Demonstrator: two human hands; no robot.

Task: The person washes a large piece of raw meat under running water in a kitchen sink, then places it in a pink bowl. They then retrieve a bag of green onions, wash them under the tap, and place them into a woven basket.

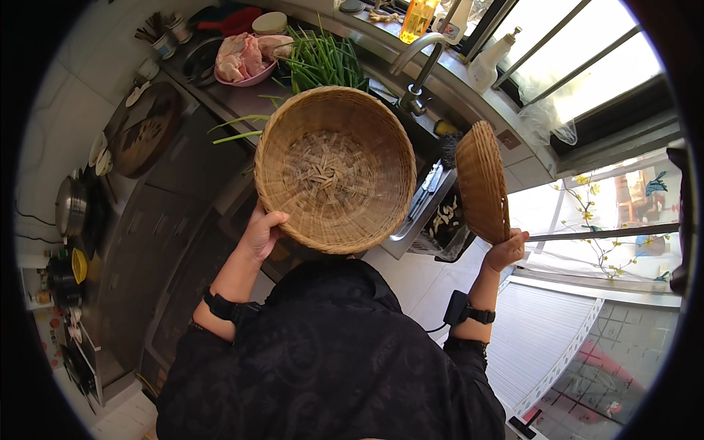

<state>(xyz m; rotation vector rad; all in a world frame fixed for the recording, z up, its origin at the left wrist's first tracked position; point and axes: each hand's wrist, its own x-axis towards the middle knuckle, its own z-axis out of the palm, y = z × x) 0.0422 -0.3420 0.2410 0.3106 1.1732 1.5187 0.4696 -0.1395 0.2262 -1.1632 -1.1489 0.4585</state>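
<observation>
My left hand (265, 231) grips the lower left rim of a large round woven bamboo basket (330, 170), thumb over the edge. The basket's open side faces up at me, and its inside holds nothing. In my right hand (507, 251), out to the right, is a second woven basket (482, 181), seen nearly edge-on and held by its lower end. Behind the large basket lies a heap of green onions (324, 58), partly hidden by its rim. Left of them stands a pink bowl (250, 81) with raw poultry (240, 58).
A curved metal faucet (421, 66) rises behind the large basket, over a partly hidden sink. A bin with a plastic liner (445, 242) stands between the baskets. At left are a round wooden board (147, 129) and a lidded pot (71, 206). Bottles line the windowsill (500, 104).
</observation>
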